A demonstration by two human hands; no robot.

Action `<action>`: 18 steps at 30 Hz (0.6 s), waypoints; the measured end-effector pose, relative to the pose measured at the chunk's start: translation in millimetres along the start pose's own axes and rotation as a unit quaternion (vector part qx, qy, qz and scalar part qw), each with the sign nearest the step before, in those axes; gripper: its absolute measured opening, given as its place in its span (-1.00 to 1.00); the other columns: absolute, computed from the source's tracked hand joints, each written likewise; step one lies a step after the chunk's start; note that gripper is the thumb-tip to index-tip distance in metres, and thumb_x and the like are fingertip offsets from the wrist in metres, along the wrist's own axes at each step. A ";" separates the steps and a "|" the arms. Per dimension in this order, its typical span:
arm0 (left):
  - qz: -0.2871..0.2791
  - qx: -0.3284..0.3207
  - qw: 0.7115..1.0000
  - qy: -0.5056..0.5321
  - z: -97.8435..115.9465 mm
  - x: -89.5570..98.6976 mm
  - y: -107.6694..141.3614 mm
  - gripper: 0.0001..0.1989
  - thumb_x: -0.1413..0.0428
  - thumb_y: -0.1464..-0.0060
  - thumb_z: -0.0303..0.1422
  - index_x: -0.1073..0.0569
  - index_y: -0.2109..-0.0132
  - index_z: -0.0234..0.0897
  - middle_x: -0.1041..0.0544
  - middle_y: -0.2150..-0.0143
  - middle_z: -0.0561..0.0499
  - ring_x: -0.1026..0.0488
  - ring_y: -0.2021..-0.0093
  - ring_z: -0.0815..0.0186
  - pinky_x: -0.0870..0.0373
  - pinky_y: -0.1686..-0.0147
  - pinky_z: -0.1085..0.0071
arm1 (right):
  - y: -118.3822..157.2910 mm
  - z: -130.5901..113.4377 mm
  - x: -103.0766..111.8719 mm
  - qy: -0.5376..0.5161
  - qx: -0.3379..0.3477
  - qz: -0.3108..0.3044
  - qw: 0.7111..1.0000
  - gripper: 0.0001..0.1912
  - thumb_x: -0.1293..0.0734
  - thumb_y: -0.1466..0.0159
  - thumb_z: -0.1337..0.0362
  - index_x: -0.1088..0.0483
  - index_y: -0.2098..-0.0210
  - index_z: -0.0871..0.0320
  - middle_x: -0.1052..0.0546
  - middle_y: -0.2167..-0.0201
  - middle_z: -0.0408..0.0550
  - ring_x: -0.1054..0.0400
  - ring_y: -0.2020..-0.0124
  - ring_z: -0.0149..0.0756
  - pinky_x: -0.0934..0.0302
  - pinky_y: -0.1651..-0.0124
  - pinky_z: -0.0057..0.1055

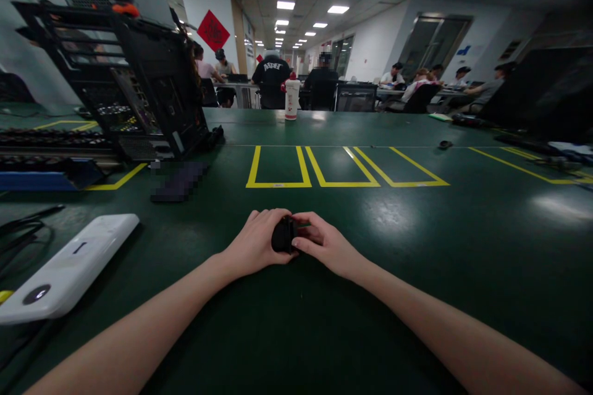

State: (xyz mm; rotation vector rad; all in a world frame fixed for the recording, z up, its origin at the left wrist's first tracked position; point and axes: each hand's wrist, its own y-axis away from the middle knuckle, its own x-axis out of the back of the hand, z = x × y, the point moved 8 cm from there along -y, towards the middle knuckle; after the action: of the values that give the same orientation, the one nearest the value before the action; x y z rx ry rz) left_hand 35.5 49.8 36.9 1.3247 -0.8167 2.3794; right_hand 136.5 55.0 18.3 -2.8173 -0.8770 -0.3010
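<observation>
Both my hands meet over the green tabletop (pixel 296 333), around a small black object (pixel 282 236). It looks like a dark rounded block with a flat edge on its right; its exact kind does not show. My left hand (pixel 259 237) wraps round it from the left, thumb below and fingers above. From the right, my right hand (pixel 324 244) pinches its right edge between thumb and fingers. Parts of the object are hidden behind the fingers.
Yellow tape outlines (pixel 278 185) mark the table ahead. At left stand an open black computer case (pixel 157 92), a white device (pixel 78 265) and cables (pixel 28 228). A white bottle (pixel 291 99) stands at the far edge; several people sit beyond.
</observation>
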 end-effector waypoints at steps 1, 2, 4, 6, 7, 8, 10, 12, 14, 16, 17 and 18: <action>-0.001 0.001 1.000 -0.001 0.0 0.4 0.0 -0.44 -0.19 0.15 -0.24 -0.16 0.00 -0.20 -0.36 0.11 -0.02 -0.32 0.13 0.17 -0.17 0.17 0.25 | 0.8 -0.4 -0.5 0.002 0.002 -0.005 1.000 -0.65 -0.28 -0.15 0.33 -0.17 0.07 0.08 -0.32 0.08 -0.06 -0.29 0.03 -0.27 -0.20 -0.05 -0.20; -0.003 0.002 1.000 -0.001 0.1 0.7 0.1 -0.43 -0.19 0.15 -0.25 -0.16 0.00 -0.20 -0.36 0.11 -0.03 -0.32 0.14 0.16 -0.17 0.17 0.24 | 1.6 -1.3 -0.9 0.004 0.008 -0.010 1.000 -0.64 -0.30 -0.13 0.35 -0.18 0.09 0.08 -0.32 0.08 -0.07 -0.29 0.02 -0.28 -0.19 -0.06 -0.21; -0.012 0.004 1.000 -0.001 0.6 1.1 0.3 -0.43 -0.19 0.15 -0.25 -0.15 -0.01 -0.20 -0.36 0.10 -0.04 -0.32 0.13 0.15 -0.17 0.16 0.23 | 2.9 -3.5 -1.9 0.004 0.021 -0.018 1.000 -0.62 -0.32 -0.10 0.40 -0.17 0.11 0.08 -0.32 0.08 -0.09 -0.27 0.00 -0.29 -0.18 -0.08 -0.23; -0.024 0.004 1.000 0.005 1.5 0.8 0.6 -0.43 -0.18 0.13 -0.25 -0.14 -0.02 -0.19 -0.35 0.09 -0.05 -0.32 0.12 0.15 -0.17 0.16 0.23 | 3.3 -5.1 -2.0 0.001 0.030 -0.019 0.999 -0.63 -0.32 -0.10 0.40 -0.18 0.12 0.08 -0.31 0.09 -0.11 -0.26 0.00 -0.30 -0.18 -0.08 -0.24; -0.024 0.005 1.000 0.007 1.8 1.3 0.7 -0.44 -0.17 0.12 -0.25 -0.14 -0.02 -0.19 -0.35 0.08 -0.05 -0.32 0.12 0.15 -0.17 0.16 0.23 | 3.1 -5.9 -1.6 -0.001 0.033 -0.016 0.999 -0.66 -0.31 -0.11 0.39 -0.19 0.14 0.08 -0.31 0.10 -0.11 -0.27 0.01 -0.31 -0.19 -0.07 -0.24; -0.022 0.005 1.000 0.008 2.0 1.6 0.7 -0.44 -0.17 0.12 -0.24 -0.15 -0.02 -0.19 -0.35 0.08 -0.05 -0.32 0.12 0.15 -0.17 0.16 0.23 | 2.6 -6.6 -1.0 -0.002 0.037 -0.010 0.999 -0.70 -0.30 -0.13 0.37 -0.20 0.16 0.08 -0.31 0.12 -0.12 -0.28 0.02 -0.32 -0.20 -0.06 -0.24; -0.017 0.004 1.000 0.009 2.0 1.4 0.3 -0.45 -0.17 0.12 -0.23 -0.15 -0.01 -0.19 -0.35 0.08 -0.04 -0.32 0.12 0.16 -0.17 0.16 0.23 | 1.3 -7.1 0.2 -0.002 0.040 0.002 0.999 -0.77 -0.28 -0.15 0.35 -0.23 0.19 0.09 -0.32 0.15 -0.13 -0.29 0.04 -0.33 -0.21 -0.05 -0.25; -0.013 0.004 1.000 0.006 1.4 0.2 -0.2 -0.44 -0.18 0.13 -0.23 -0.16 -0.01 -0.19 -0.35 0.08 -0.04 -0.32 0.13 0.16 -0.17 0.17 0.23 | -0.1 -6.0 0.2 -0.006 0.032 0.005 0.999 -0.76 -0.27 -0.15 0.36 -0.22 0.17 0.09 -0.32 0.14 -0.12 -0.29 0.04 -0.32 -0.21 -0.04 -0.24; -0.009 0.004 1.000 0.001 0.7 -1.0 -0.7 -0.44 -0.18 0.14 -0.24 -0.16 -0.01 -0.19 -0.36 0.09 -0.04 -0.32 0.13 0.15 -0.17 0.17 0.23 | -0.9 -3.8 -0.7 -0.018 0.019 0.002 1.000 -0.69 -0.28 -0.15 0.36 -0.18 0.12 0.08 -0.31 0.10 -0.09 -0.28 0.03 -0.31 -0.21 -0.04 -0.23; -0.003 0.003 1.000 -0.004 0.2 -0.9 -0.9 -0.43 -0.19 0.16 -0.25 -0.16 -0.01 -0.19 -0.36 0.10 -0.04 -0.32 0.13 0.14 -0.17 0.17 0.23 | -0.7 -1.9 -2.2 -0.033 0.008 -0.007 0.999 -0.66 -0.27 -0.15 0.37 -0.16 0.09 0.08 -0.31 0.08 -0.07 -0.28 0.01 -0.30 -0.20 -0.05 -0.23; -0.002 0.003 1.000 -0.005 0.1 -0.7 -0.9 -0.43 -0.19 0.16 -0.25 -0.16 -0.01 -0.20 -0.37 0.10 -0.04 -0.32 0.13 0.14 -0.16 0.16 0.22 | -0.1 -1.2 -3.1 -0.042 0.004 -0.014 0.999 -0.65 -0.28 -0.15 0.38 -0.16 0.09 0.09 -0.30 0.07 -0.06 -0.27 0.01 -0.30 -0.20 -0.06 -0.23; -0.002 0.003 1.000 -0.004 0.1 -0.4 -0.8 -0.43 -0.19 0.16 -0.25 -0.16 0.00 -0.19 -0.37 0.11 -0.04 -0.32 0.13 0.14 -0.16 0.16 0.22 | 0.6 -0.9 -3.8 -0.050 0.003 -0.021 0.999 -0.65 -0.28 -0.14 0.39 -0.16 0.09 0.09 -0.31 0.07 -0.06 -0.27 0.00 -0.29 -0.19 -0.07 -0.23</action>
State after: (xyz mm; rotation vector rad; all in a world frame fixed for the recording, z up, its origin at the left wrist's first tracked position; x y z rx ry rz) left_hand 36.2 50.4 36.9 1.3386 -0.8090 2.3754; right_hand 133.6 52.2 18.1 -2.8326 -0.9576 -0.1646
